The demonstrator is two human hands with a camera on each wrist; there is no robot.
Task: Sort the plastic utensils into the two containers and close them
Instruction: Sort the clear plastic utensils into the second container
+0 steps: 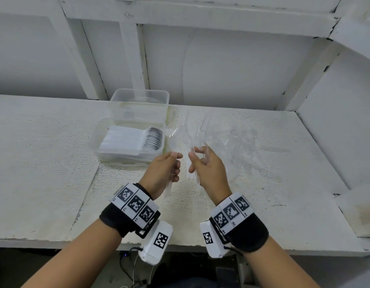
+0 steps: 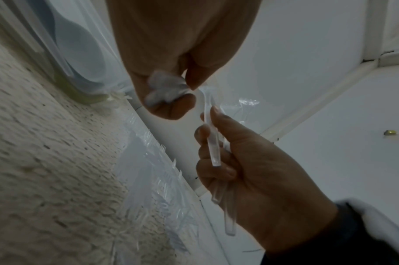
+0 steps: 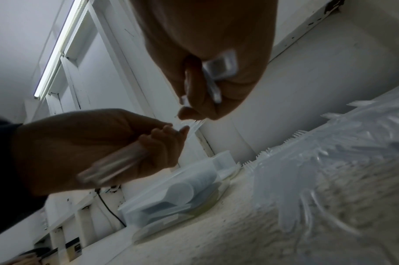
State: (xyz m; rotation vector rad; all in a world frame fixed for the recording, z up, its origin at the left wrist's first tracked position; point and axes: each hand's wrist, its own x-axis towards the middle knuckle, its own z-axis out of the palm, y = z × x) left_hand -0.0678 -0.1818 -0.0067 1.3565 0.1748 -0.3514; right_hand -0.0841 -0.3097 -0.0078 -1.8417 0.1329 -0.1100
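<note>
the clear plastic forks are up in the air between both hands, above the white worktop and just right of the containers. the left hand has its fingers curled round a small bunch of clear handles, the heads poking up past the thumb. the right hand pinches another few forks by their middles, tines pointing both up and down.

these things look feather-light, thin and a bit springy — slick too, so a loose pinch would likely let them fan out or slip. i would say the handle is the place to grip, with the stems lined up flat together, and the tines left alone since they seem easy to snap.

the near container already holds a neat row of white spoons, lid off. behind it, touching, stands the taller far container; what it holds i cannot tell. a heap of loose clear utensils lies on the worktop to the right, well apart from the tubs.
</note>
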